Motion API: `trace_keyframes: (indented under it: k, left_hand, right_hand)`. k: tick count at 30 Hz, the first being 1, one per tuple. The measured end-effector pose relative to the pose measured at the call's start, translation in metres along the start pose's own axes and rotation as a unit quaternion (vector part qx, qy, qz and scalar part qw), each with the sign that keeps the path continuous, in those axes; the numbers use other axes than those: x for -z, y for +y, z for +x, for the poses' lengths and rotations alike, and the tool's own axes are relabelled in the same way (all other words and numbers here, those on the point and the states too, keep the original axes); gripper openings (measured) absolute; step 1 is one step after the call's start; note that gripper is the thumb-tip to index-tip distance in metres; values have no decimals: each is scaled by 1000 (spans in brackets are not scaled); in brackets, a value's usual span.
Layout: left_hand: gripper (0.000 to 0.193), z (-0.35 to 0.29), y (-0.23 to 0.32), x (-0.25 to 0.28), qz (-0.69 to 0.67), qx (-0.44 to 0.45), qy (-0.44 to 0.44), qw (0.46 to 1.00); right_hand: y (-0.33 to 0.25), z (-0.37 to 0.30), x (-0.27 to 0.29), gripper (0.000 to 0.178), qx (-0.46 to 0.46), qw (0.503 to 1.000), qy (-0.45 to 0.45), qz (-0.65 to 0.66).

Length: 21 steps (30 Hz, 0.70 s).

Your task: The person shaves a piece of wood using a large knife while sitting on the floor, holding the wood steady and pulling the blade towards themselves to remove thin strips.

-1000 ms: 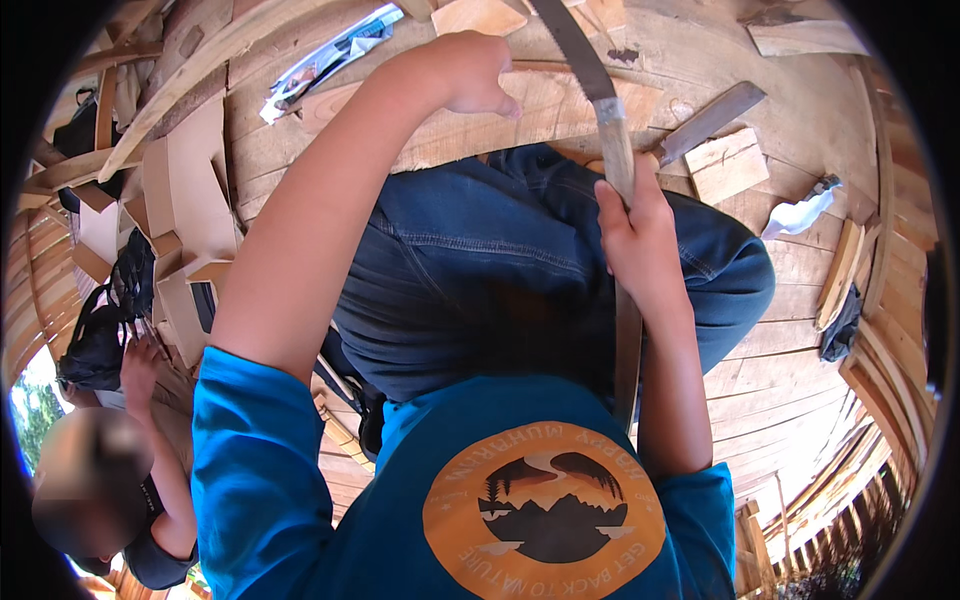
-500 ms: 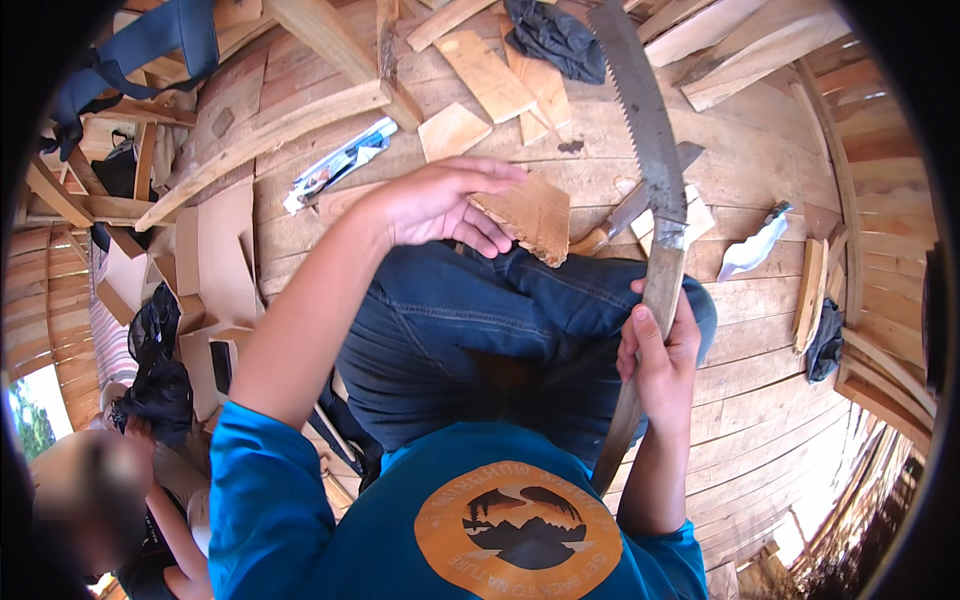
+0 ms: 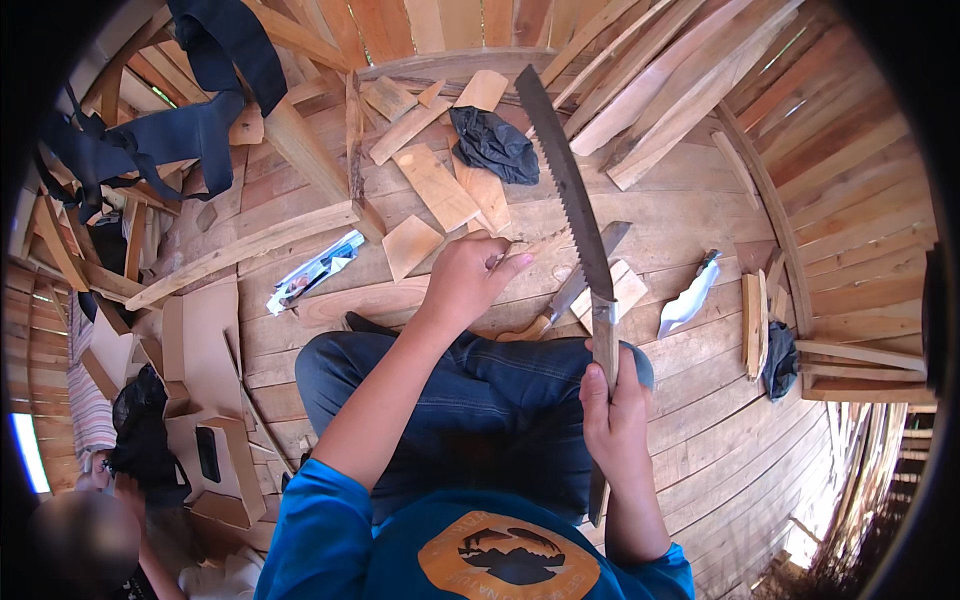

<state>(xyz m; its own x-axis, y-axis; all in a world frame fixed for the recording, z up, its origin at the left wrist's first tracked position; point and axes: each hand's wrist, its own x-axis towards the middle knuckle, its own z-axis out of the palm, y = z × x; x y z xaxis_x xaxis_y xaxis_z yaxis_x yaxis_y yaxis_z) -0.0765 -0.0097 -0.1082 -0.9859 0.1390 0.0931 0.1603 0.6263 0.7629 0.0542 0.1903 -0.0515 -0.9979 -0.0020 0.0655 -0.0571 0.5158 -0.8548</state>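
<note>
A plank floor (image 3: 720,420), strewn with board offcuts (image 3: 437,188), lay between plank walls (image 3: 850,230). Above it, the right hand (image 3: 615,410) gripped a curved, wooden-handled, coarse-toothed pruning saw (image 3: 590,245); near its blade, the left hand (image 3: 470,275) pinched a rough-edged wood piece (image 3: 547,243).

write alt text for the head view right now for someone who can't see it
Someone's right hand holds a curved saw while the left hand grips a thin piece of wood. A large knife and wood offcuts lie on the plank floor beyond their jeans-clad legs.
</note>
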Motion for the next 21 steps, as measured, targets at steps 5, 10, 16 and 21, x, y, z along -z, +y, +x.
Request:
trace_keyframes:
  k: [5,10,16,21]
  left_hand:
    - [35,8,-1,-7,21,-45,40,998]
    - [26,3,-1,-9,-7,-160,138,977]
    - [17,11,2,6,-32,-198,123,972]
    - [13,13,3,-2,-45,-176,121,976]
  right_hand:
    - [5,21,-12,16,-12,999,8,-34]
    - [25,29,-17,16,26,996,-16,-82]
    - [24,37,-22,21,35,996,-20,-83]
    - [15,35,-15,21,26,994,-25,-107]
